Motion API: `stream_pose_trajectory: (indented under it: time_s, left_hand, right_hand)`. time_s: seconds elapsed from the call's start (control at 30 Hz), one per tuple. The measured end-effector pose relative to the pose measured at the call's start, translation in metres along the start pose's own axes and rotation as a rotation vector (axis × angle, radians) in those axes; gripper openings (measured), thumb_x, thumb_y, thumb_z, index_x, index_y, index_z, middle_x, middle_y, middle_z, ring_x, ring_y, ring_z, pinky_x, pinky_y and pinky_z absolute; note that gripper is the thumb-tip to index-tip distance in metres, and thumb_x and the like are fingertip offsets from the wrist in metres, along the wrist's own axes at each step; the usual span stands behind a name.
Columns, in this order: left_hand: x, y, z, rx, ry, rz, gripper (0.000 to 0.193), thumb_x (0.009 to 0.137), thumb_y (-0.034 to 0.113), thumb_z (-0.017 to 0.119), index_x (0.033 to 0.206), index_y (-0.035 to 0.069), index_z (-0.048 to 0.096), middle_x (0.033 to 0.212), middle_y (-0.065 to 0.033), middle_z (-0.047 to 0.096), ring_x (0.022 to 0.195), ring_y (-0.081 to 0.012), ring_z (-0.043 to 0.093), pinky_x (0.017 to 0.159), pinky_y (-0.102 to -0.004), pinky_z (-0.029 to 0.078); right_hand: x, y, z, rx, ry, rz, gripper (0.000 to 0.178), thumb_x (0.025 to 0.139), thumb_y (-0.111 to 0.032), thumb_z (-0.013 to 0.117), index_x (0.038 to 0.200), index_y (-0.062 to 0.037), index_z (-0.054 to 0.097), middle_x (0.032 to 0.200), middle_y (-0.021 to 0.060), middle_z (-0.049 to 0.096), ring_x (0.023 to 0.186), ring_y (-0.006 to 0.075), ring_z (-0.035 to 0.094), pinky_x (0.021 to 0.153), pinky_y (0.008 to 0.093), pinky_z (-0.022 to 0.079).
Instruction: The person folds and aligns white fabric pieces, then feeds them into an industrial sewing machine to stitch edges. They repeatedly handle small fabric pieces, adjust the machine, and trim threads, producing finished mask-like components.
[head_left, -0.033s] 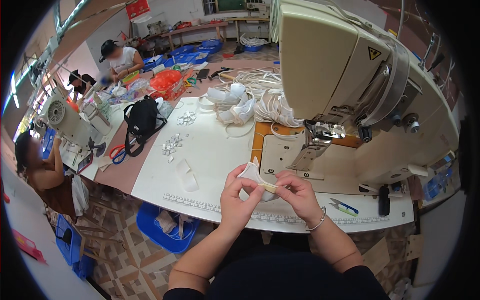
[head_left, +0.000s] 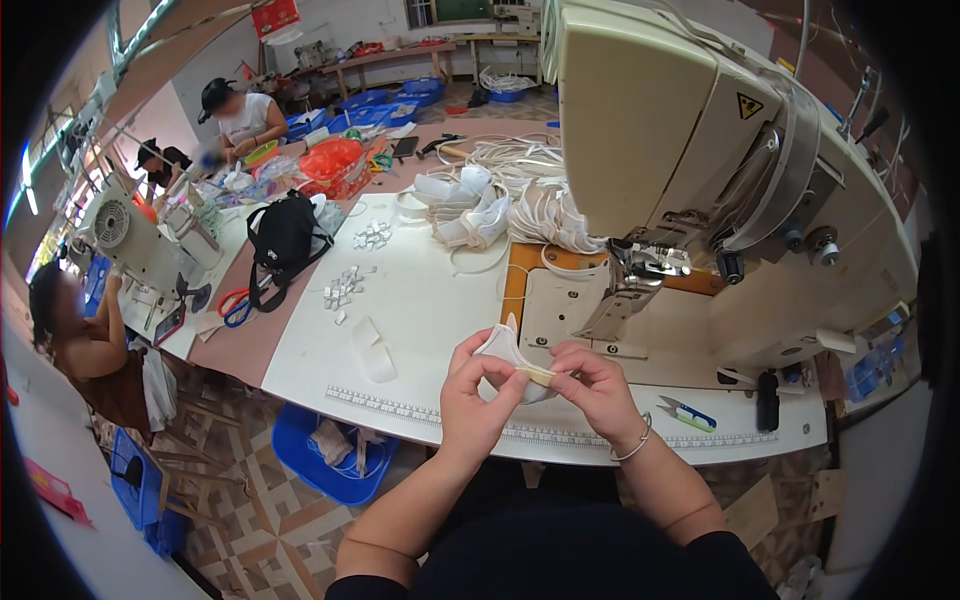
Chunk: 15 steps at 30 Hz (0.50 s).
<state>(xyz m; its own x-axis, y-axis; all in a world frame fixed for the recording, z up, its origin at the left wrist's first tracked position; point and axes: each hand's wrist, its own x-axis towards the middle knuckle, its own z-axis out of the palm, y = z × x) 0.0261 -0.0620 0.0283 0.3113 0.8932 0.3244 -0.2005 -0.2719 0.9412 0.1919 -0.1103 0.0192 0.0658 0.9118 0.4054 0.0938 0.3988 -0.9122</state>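
Between my two hands is a white curved fabric piece (head_left: 508,347) with a pale yellowish strip along its near edge. My left hand (head_left: 477,395) pinches that edge between thumb and fingers. On the other end, my right hand (head_left: 598,388), with a bangle at the wrist, is closed in a similar pinch. Both hands are over the near edge of the white table, just in front of a post-bed sewing machine (head_left: 640,110). The machine's needle area (head_left: 645,262) stands beyond my right hand, apart from the piece. My fingers hide part of the fabric.
Thread snips (head_left: 688,413) lie right of my right hand, by a ruler strip (head_left: 385,404) on the table. Small silvery pieces (head_left: 343,288), a white strip (head_left: 373,350) and stacked white pieces (head_left: 550,215) lie further off. A blue bin (head_left: 330,455) stands below. Other people work at the left.
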Motion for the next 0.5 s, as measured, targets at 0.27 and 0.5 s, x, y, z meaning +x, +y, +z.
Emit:
stream_pose_trajectory:
  time_s: [0.27,0.5]
  left_hand:
    - [-0.003,-0.005,0.009,-0.241,0.087,0.043,0.042,0.072,-0.007,0.059,0.11,0.003,0.044,0.126,-0.0148,0.032,0.113,-0.0194,0.041,0.091,-0.0313,0.039]
    - [-0.002,0.009,0.003,-0.679,0.023,-0.447,0.071,0.073,-0.009,0.06,0.132,0.003,0.023,0.117,-0.0131,0.042,0.104,-0.0213,0.049,0.09,-0.0334,0.044]
  right_hand:
    - [-0.004,0.007,0.001,0.162,-0.083,0.003,0.009,0.081,-0.005,0.061,0.089,-0.0034,0.059,0.094,0.0049,0.054,0.098,0.0173,0.047,0.087,0.0293,0.036]
    - [-0.008,0.007,0.004,0.364,-0.105,0.172,0.01,0.085,-0.009,0.057,0.092,-0.0022,0.057,0.097,0.0045,0.053,0.092,0.0125,0.049,0.083,0.0255,0.039]
